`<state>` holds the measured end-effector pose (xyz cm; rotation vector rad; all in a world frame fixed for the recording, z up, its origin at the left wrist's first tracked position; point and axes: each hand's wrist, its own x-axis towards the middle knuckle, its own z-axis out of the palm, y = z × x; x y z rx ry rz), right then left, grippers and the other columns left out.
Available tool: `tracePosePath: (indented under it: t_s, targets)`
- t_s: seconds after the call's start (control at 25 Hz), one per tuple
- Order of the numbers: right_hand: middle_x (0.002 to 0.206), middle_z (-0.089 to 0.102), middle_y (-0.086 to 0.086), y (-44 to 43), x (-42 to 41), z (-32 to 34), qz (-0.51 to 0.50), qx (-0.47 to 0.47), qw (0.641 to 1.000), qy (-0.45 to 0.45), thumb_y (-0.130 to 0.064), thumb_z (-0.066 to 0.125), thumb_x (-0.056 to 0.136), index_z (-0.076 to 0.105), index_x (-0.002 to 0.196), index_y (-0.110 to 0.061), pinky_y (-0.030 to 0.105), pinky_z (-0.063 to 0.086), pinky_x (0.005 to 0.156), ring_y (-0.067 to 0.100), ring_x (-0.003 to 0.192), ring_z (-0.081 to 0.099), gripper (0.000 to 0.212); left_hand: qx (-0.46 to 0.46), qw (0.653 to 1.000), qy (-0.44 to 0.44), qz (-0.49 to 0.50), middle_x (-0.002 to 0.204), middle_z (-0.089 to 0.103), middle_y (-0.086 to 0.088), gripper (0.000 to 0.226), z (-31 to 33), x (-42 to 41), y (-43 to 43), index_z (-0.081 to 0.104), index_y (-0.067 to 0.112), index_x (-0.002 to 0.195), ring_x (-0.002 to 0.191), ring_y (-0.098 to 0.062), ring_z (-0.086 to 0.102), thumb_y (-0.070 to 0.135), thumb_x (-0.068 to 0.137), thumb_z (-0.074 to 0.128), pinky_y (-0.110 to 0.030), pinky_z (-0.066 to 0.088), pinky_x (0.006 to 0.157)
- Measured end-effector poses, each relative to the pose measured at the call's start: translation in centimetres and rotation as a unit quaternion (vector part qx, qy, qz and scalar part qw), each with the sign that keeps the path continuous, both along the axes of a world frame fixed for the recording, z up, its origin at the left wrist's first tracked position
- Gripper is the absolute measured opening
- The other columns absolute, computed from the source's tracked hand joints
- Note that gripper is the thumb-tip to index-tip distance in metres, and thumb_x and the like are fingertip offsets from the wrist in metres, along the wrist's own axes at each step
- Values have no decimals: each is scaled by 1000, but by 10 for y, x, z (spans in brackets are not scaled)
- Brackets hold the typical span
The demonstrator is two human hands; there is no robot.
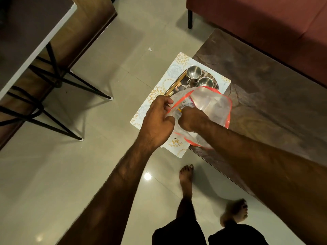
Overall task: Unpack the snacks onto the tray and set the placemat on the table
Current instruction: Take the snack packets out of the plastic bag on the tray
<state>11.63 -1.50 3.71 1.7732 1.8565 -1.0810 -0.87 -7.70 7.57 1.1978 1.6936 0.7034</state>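
Observation:
A clear plastic bag (215, 103) with a red-orange rim hangs above the tray (174, 84). My left hand (158, 119) pinches the bag's left edge. My right hand (192, 119) is closed inside the bag's mouth, near a printed snack packet (185, 104); whether it grips the packet is hidden. The tray, gold-edged, lies on a white placemat (177, 68) with gold and grey flower prints. The placemat overhangs the left end of the dark marble table (265, 85). Two steel cups (193, 72) stand on the tray.
A maroon sofa (265, 18) stands behind the table. A grey-topped table with black wire legs (53, 76) is at the left. Pale floor tiles (106, 50) lie between them. My bare feet (185, 179) stand close to the table's near corner.

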Motion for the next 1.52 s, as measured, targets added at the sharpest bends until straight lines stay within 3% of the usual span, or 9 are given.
tracePosePath:
  t_s: [0.16,0.36,0.48,0.68,0.8,0.88,1.0,1.28,1.52]
  targets:
    - [89,61,4,6,10,41,-38,42,996,64,-25,54,96,65,105,-6,26,45,59,23,76,62,24,-31,997,-34,60,106,58,4,35,8,5,9,47,30,113,99,-27,66,5,90,52,-36,64,56]
    - [71,62,2,3,35,92,-95,56,983,147,-14,48,83,60,85,-11,16,42,36,17,57,65,12,-115,987,-53,100,118,59,-3,28,15,10,18,47,23,124,109,-28,61,15,98,42,-48,64,72]
    - [94,75,6,3,39,103,-169,17,947,271,-14,55,89,71,104,-14,30,63,59,20,80,74,22,-123,984,-98,86,126,62,-5,31,22,15,19,52,21,131,106,-24,67,19,103,40,-48,64,72]
    - [109,76,-2,3,42,97,-157,-71,907,385,-50,53,98,72,119,-18,21,49,79,9,106,68,44,-130,968,-169,132,118,72,-14,28,31,8,19,65,17,127,90,-31,75,15,104,48,-53,64,64]
    - [108,70,-2,3,48,83,-137,28,917,373,-23,61,99,59,135,-21,31,59,88,14,106,68,36,-135,965,-185,124,123,71,-15,29,34,6,18,63,12,132,98,-36,74,17,106,49,-50,65,66]
    - [116,62,0,2,49,76,-92,122,931,331,-7,70,90,51,143,-23,41,60,93,19,111,65,59,-139,967,-176,117,125,70,-15,30,37,8,18,63,12,132,99,-34,74,20,107,47,-45,65,66]
    - [138,53,4,6,47,74,-32,175,946,271,-11,81,79,52,142,-24,43,59,95,23,122,58,70,-112,975,-186,47,119,70,-6,23,40,8,15,64,15,124,91,-17,73,14,104,54,-32,66,68]
    - [87,73,-10,14,64,105,-99,237,908,331,-20,80,84,76,87,-24,32,59,80,6,81,67,6,-147,968,-165,120,112,74,-18,28,31,8,20,69,7,120,94,-42,75,17,102,49,-58,63,78]
    - [82,70,2,30,118,117,-407,176,769,460,-15,69,95,64,86,-18,19,52,51,6,61,65,11,-155,965,-166,129,104,77,-19,35,22,0,14,73,10,111,86,-37,77,-3,91,46,-53,64,71]
